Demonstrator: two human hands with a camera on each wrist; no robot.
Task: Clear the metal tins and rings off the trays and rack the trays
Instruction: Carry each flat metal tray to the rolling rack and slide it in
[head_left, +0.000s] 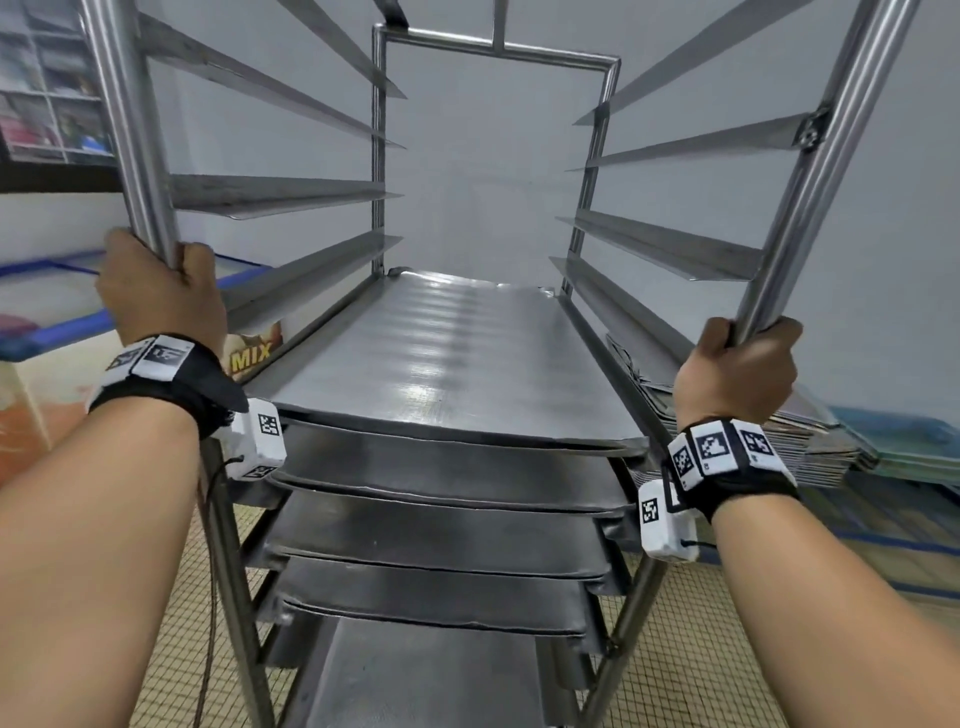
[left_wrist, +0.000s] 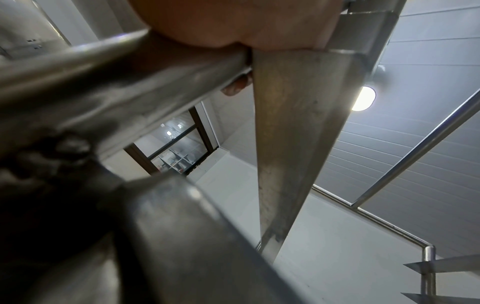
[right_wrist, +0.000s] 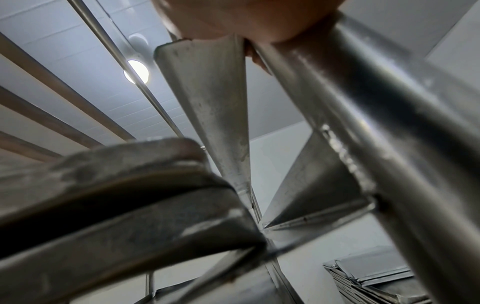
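The left hand (head_left: 158, 291) wraps its grip around the rack's (head_left: 498, 49) left front upright; the right hand (head_left: 737, 371) curls its grip around the right front upright. Between the 2 grips, the top tray (head_left: 441, 358) lies flat on the runners, with 3 more trays (head_left: 441, 540) racked just below it. A stack of trays (head_left: 826, 441) sits just beyond the right grip

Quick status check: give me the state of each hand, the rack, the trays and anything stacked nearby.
Left hand: grips the rack's left front post.
Right hand: grips the right front post.
Rack: upright, upper runners bare.
Trays: slid into lower runners, nothing on the top one.
Stacked sheets: piled right of the rack.
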